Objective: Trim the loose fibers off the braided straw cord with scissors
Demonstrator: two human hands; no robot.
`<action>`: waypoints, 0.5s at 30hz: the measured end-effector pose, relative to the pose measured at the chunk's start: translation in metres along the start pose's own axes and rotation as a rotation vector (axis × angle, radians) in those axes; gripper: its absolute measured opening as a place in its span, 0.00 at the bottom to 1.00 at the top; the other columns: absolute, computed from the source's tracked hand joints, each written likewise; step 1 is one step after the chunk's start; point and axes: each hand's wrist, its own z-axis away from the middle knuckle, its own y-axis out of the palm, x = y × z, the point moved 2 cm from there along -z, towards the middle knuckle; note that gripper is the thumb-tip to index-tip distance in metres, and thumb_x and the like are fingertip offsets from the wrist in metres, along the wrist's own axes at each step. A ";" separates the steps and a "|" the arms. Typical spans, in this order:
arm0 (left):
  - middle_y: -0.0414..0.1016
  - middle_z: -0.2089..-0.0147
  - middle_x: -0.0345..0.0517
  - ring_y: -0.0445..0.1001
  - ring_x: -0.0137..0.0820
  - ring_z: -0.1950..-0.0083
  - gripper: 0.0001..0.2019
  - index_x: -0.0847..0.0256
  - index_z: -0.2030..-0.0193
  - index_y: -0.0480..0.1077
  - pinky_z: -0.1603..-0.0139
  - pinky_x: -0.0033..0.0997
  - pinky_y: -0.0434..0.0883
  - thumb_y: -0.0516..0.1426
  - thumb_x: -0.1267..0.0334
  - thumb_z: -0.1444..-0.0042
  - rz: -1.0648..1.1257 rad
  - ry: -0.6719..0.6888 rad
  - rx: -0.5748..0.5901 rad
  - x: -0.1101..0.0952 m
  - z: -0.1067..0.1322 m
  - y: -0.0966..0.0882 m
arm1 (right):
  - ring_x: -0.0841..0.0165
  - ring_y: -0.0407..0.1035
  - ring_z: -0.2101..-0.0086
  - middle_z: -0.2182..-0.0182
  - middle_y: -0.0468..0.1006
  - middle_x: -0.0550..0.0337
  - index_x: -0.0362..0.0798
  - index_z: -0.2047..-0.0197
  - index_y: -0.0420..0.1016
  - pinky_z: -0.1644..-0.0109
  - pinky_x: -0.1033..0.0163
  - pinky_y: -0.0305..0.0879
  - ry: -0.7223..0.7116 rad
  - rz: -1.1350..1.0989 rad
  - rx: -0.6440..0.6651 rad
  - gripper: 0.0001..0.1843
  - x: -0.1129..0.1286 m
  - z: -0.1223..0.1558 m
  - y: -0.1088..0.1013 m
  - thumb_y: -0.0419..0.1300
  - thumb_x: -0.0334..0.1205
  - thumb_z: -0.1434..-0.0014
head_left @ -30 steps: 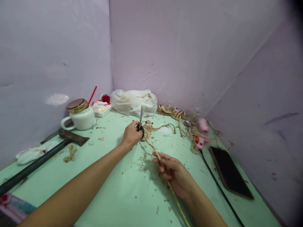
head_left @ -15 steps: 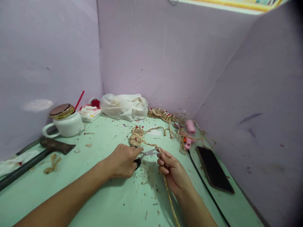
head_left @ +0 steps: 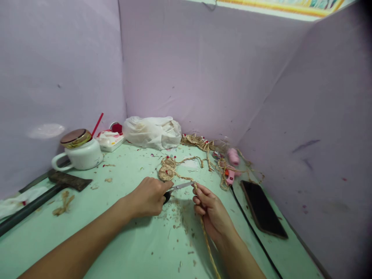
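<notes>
A pair of scissors (head_left: 180, 186) is gripped by my left hand (head_left: 151, 197), with the fingers closed round its black handles. The blades look closed together and reach right to the braided rope (head_left: 208, 244) at my right fingertips. My right hand (head_left: 213, 209) pinches that rope between thumb and fingers; its tail hangs down toward the table's near edge. From the pinch the rope runs left to a coiled rope piece (head_left: 166, 173) of two round spirals with small red beads. Whether the rope is cut through at the blade tips I cannot tell.
Right of my hands lie a black phone (head_left: 263, 209), a black cable (head_left: 252, 228) and a pink glue gun (head_left: 230, 176). A hammer (head_left: 69, 180) and a lidded white mug (head_left: 84, 154) stand left. A plastic bag (head_left: 152, 131) and more ropework (head_left: 197, 141) line the back wall.
The scissor blades have closed from slightly apart to together at the rope. My left hand has shifted a little left, while my right hand keeps its pinch.
</notes>
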 end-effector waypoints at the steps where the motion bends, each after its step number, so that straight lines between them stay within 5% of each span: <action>1: 0.73 0.74 0.42 0.71 0.36 0.72 0.14 0.57 0.60 0.64 0.76 0.28 0.55 0.48 0.70 0.54 0.014 0.003 0.000 0.000 0.000 0.000 | 0.80 0.53 0.80 0.79 0.61 0.65 0.42 0.67 0.75 0.86 0.77 0.44 0.001 0.002 0.001 0.15 0.000 0.000 0.000 0.67 0.34 0.62; 7: 0.70 0.75 0.38 0.68 0.29 0.73 0.14 0.56 0.62 0.66 0.74 0.25 0.58 0.47 0.71 0.55 0.236 -0.041 -0.091 0.001 -0.001 -0.005 | 0.78 0.57 0.79 0.79 0.64 0.63 0.40 0.71 0.74 0.82 0.75 0.54 0.012 -0.013 -0.022 0.10 0.000 -0.002 -0.001 0.63 0.30 0.62; 12: 0.71 0.71 0.36 0.68 0.28 0.71 0.15 0.54 0.61 0.67 0.71 0.23 0.60 0.49 0.69 0.57 0.308 -0.146 -0.156 0.004 -0.001 -0.006 | 0.81 0.48 0.85 0.81 0.59 0.67 0.40 0.69 0.74 0.87 0.75 0.37 0.063 0.043 -0.085 0.11 -0.003 -0.005 -0.007 0.61 0.36 0.58; 15: 0.71 0.71 0.35 0.69 0.28 0.69 0.17 0.52 0.58 0.66 0.69 0.24 0.62 0.50 0.68 0.57 0.310 -0.139 -0.153 0.002 -0.002 -0.003 | 0.81 0.47 0.85 0.82 0.58 0.67 0.41 0.71 0.73 0.87 0.74 0.35 0.024 0.141 -0.118 0.10 -0.004 -0.007 -0.010 0.61 0.38 0.58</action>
